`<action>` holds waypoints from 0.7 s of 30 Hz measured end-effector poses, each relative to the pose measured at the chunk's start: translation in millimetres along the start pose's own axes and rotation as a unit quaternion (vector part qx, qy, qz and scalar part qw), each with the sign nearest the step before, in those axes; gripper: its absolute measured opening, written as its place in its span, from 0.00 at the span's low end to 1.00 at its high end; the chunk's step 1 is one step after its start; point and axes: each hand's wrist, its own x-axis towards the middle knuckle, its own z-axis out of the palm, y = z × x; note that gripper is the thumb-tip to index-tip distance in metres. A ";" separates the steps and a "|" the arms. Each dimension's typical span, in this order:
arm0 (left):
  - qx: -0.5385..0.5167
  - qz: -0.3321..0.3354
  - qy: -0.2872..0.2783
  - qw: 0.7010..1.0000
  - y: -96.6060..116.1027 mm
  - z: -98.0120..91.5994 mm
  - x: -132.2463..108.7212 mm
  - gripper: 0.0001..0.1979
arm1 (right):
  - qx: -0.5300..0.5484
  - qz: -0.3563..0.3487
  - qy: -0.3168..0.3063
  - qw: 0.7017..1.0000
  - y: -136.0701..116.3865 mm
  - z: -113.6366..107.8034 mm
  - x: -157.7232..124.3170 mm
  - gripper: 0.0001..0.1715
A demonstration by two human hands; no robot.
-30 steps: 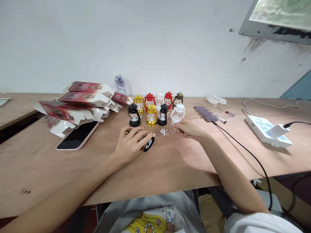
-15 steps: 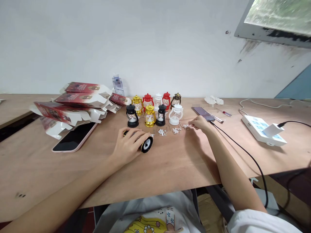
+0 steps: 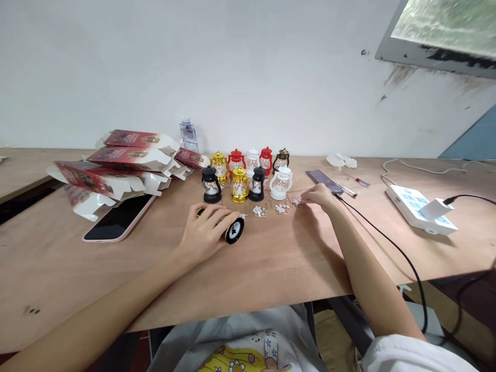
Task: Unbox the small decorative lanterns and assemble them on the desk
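Observation:
My left hand (image 3: 205,232) is wrapped round a dark lantern (image 3: 234,231) lying on its side, its round base facing right. My right hand (image 3: 318,195) reaches the rightmost group of small white parts (image 3: 297,202), fingertips pressed together at its edge; whether anything is pinched there is too small to tell. More small parts with thin wires (image 3: 259,210) lie in a row left of it. Behind them stand upright lanterns in two rows, among them a black one (image 3: 211,192), a gold one (image 3: 239,191) and a white one (image 3: 279,192) in front.
Flattened red and white boxes (image 3: 127,157) are piled at the left, partly over a phone (image 3: 116,222). A bottle (image 3: 188,135) stands behind. At the right lie another phone (image 3: 324,179), a screwdriver (image 3: 362,182), crumpled tissue (image 3: 341,160), a power strip (image 3: 420,209) and a black cable (image 3: 395,245).
My right hand has shifted very slightly, its fingers now lower and closer around the edge of the rightmost parts. My left hand and the lantern in it have stayed in place.

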 end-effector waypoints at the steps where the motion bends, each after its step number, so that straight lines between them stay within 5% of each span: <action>1: 0.000 0.000 0.000 1.000 -0.1 0.2 0.0 0.13 | -0.005 0.002 -0.003 1.000 -0.6 -0.2 0.0 0.05; 21: -0.005 -0.003 -0.007 1.000 -0.1 -0.1 -0.5 0.12 | -0.145 -0.014 0.030 0.989 -19.4 4.0 -13.2 0.08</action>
